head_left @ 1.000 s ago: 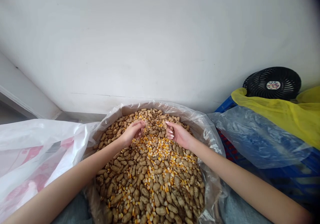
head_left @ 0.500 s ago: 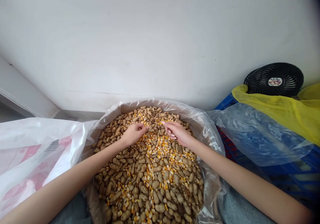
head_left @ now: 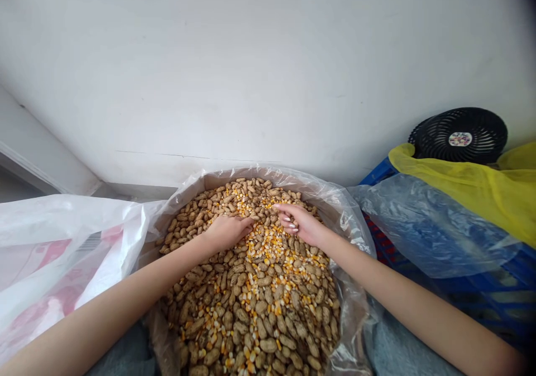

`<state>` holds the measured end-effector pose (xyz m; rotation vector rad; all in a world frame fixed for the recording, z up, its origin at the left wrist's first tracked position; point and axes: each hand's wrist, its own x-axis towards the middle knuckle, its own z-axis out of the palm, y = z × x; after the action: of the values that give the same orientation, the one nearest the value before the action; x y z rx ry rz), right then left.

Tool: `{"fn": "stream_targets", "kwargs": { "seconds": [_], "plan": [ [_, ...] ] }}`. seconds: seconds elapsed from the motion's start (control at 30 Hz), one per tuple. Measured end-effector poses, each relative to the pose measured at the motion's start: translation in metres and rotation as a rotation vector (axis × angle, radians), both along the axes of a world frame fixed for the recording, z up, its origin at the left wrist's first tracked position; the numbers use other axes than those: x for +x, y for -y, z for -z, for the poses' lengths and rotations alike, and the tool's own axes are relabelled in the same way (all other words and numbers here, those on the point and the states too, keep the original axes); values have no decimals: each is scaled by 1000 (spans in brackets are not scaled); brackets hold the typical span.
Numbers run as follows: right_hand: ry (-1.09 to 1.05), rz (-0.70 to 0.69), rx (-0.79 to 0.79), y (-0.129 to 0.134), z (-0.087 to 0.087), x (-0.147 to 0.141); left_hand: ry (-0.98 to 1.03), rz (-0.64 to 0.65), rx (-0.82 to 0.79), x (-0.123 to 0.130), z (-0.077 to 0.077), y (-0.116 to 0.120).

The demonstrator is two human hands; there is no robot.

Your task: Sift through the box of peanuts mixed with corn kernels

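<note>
Near to far, peanuts point(head_left: 268, 345) and corn point(head_left: 273, 244) lie mixed, left hand point(head_left: 228, 231) and right hand point(head_left: 305, 225) curling their fingers (any grasp, I can't tell).

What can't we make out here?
All head view:
Left hand: grip hidden by its back.
Right hand: palm hidden by curled fingers.
Brown peanuts, yellow-white corn kernels: depth hidden by top layer.
White-and-pink plastic bag: cut off by left edge.
Black round fan: label too small.

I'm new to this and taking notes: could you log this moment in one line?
left hand: fingers among peanuts | right hand: fingers curled, over the mix | corn kernels: among peanuts | plastic liner: around mix
</note>
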<state>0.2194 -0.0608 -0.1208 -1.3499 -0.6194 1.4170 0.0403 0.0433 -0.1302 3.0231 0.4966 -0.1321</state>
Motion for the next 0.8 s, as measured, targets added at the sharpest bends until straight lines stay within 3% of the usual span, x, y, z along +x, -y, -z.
{"fn": "stream_targets", "kwargs": {
  "seconds": [0.1,0.17,0.23,0.3,0.37,0.4,0.47,0.53,0.63,0.73,0.8],
  "plan": [
    [-371,93,38,-1,-4,3,19,-63,-90,-1,-1,-1],
    [-464,110,58,-1,-6,5,154,-157,-339,-1,-3,-4],
    [-480,127,63,-1,-7,6,351,-304,-794,-2,-8,-10],
    [-474,158,45,-1,-7,7,549,-448,-1362,-4,-15,-17],
    [-462,168,30,-1,-7,7,712,-523,-1873,-6,-21,-23],
    [-453,159,27,-1,-7,7,785,-535,-2055,-6,-23,-25],
    [-398,113,34,-1,-5,7,868,-547,-2255,-8,-27,-26],
    [-247,61,39,0,-3,8,866,-556,-2295,-8,-27,-25],
    [274,-51,-5,2,1,9,808,-578,-2122,-7,-24,-22],
    [977,-214,-24,5,0,11,687,-595,-1671,-6,-16,-21],
    [1272,-310,-26,7,-4,11,542,-546,-1186,-8,-10,-21]
  ]
}}
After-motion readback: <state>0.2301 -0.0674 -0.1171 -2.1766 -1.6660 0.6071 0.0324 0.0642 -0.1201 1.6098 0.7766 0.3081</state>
